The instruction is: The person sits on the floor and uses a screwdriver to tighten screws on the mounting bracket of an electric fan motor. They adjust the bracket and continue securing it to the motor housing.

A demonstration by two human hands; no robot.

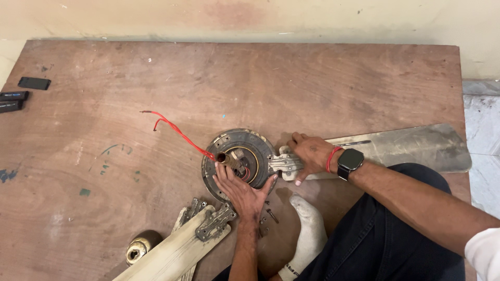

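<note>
A round dark ceiling fan motor point(249, 145) lies on a brown plywood board point(156, 104), with a brass shaft and red wires point(174, 130) trailing to the left. My left hand point(242, 192) rests flat on the motor's near rim. My right hand point(310, 153), with a black watch and red thread at the wrist, presses on the metal bracket point(284, 164) of a grey fan blade point(411, 145) where it meets the motor's right side.
Two detached cream fan blades point(177, 247) with metal brackets lie at the near edge beside a brass-coloured cup point(139, 247). Loose screws point(271, 214) lie by my socked foot point(307, 229). Small black objects point(34, 83) sit at the far left.
</note>
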